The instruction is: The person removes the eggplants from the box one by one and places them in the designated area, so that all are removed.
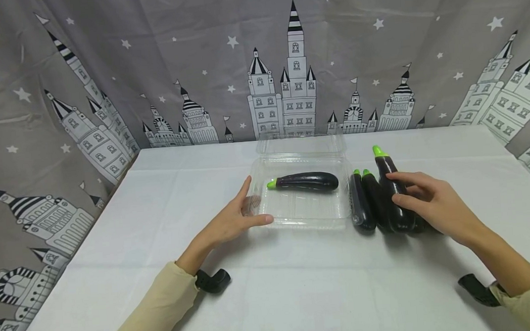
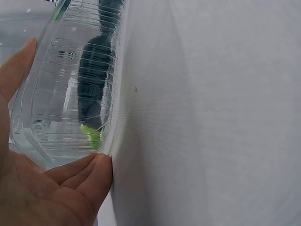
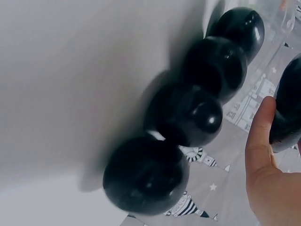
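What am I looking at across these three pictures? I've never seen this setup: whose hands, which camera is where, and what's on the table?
No machine here: a person works with two bare hands, wearing a camera on the head and one on each wrist.

The wide picture is the head view. A white table holds an open clear plastic container with one toy eggplant in the container. To its right lies a row of loose eggplants.

The left hand rests open against the container's left edge, steadying it. The left wrist view shows that from close: fingers at the ribbed clear wall.

The right hand lies over the rightmost eggplant, fingers touching it; a closed grip is not visible. The right wrist view looks along the eggplants' rounded ends.
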The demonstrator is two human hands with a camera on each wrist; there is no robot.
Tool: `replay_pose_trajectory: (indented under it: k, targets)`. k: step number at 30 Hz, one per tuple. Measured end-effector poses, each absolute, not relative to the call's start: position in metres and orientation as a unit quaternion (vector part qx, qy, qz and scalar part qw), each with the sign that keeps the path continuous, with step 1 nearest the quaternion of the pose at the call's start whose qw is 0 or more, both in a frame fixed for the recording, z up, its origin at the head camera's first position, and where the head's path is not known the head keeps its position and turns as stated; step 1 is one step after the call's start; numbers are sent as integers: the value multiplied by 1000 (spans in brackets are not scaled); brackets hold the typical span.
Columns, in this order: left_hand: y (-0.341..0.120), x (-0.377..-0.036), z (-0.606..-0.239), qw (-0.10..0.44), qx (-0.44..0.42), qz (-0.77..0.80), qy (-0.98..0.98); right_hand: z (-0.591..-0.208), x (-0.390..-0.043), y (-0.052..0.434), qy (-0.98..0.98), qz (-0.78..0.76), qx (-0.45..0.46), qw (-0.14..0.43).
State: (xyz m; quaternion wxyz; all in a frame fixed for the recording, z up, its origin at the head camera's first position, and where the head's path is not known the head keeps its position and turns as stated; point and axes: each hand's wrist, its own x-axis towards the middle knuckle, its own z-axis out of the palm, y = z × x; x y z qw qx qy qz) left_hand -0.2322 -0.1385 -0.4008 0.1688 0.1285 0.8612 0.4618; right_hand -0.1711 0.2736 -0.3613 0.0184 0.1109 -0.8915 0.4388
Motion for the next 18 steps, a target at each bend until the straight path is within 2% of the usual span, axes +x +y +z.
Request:
replay_pose_trajectory:
  k: [18]
  targets:
    - [-139,-233,-401,168,127,451,867,-370,-161,317,-909,409,78,34]
